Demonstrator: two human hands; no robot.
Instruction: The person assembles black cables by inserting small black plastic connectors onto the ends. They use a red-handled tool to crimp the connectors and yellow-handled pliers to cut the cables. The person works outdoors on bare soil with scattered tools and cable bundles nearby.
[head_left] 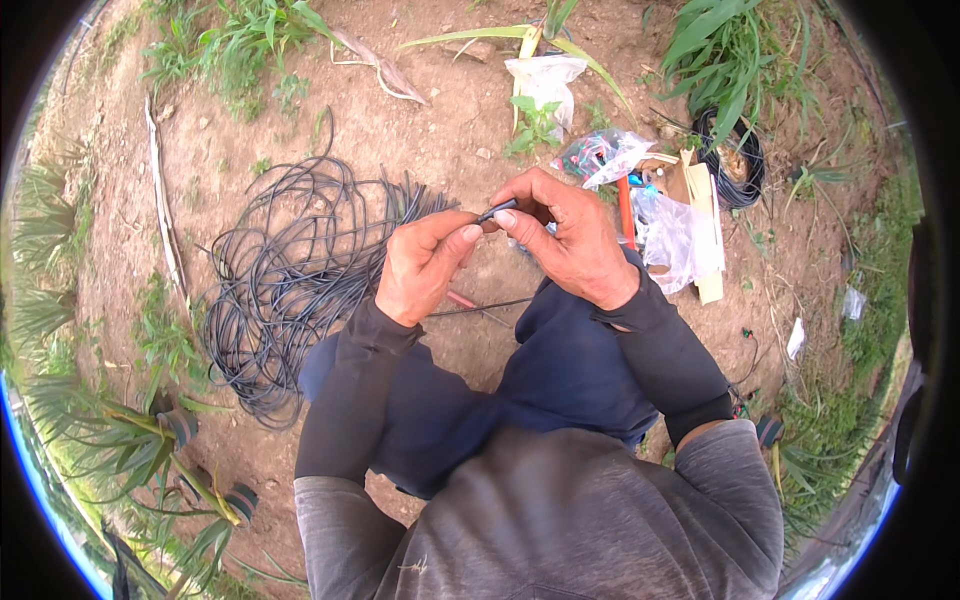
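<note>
My left hand (415,268) and my right hand (580,245) meet in front of my knees, each pinching a short piece of black tube (497,210) between thumb and fingers. The tube slants upward to the right, and its ends are hidden in the fingers. A big loose tangle of thin black tubing (290,265) lies on the soil beside my left hand. Many cut ends of it bunch together just beyond that hand. Right of my right hand stands an open cardboard box (707,225) with clear plastic bags and small parts inside.
A clear bag of small coloured parts (590,155) rests against the box. Behind it lies a white plastic bag (545,85). A coil of black tubing (730,160) sits at the far right. A dry stick (162,200) and leafy plants (235,45) border the bare soil.
</note>
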